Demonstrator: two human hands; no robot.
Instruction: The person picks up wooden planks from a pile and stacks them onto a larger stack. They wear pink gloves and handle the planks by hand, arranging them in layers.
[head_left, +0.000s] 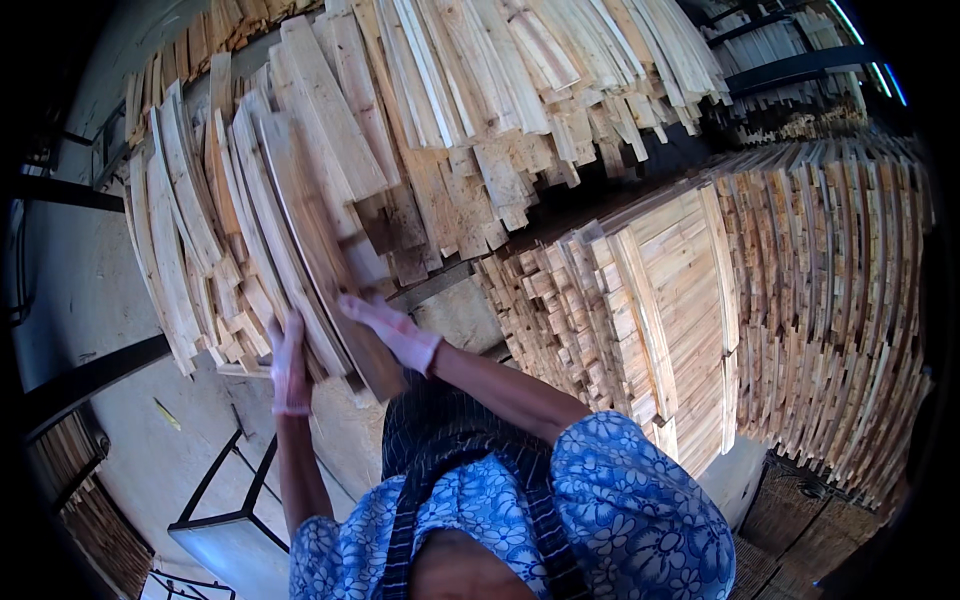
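Note:
My left hand [289, 368], in a pale pinkish glove, lies with straight fingers along the left side of a few long wooden boards [290, 265]. My right hand [396, 333], gloved alike, stretches its fingers flat against the right side of a wider wooden board [318, 235], slightly smeared by motion. The boards stand between my two hands, their near ends just short of my dark striped apron [435, 440]. Undersides of the fingers are hidden.
More loose boards [175, 220] lie to the left, and a big pile of boards [480, 70] fills the far side. Tall stacks of slats [820, 300] and a neat block of boards [670, 280] rise on the right. A metal-framed stand [235, 540] is at lower left.

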